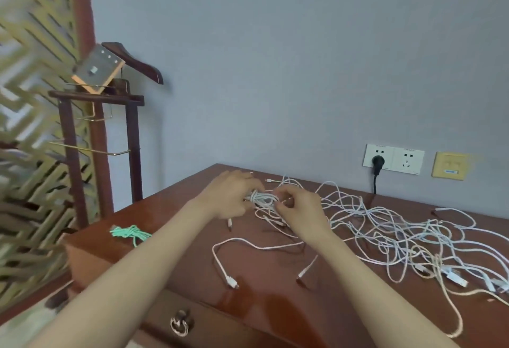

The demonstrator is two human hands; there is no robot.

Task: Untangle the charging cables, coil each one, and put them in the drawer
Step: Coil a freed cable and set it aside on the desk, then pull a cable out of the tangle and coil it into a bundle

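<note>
Gripping a white cable coil (pixel 261 198), both hands (pixel 296 205) flank it.

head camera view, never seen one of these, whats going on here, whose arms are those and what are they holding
No machine here: a person wears a camera on the head, so you look forward and down along their own bare arms. The left hand and right hand hold a partly coiled white cable bundle between them, over a wooden table. To the right lies a tangle of white cables; to the left, a coiled green cable. At the front edge is a drawer handle.
</note>
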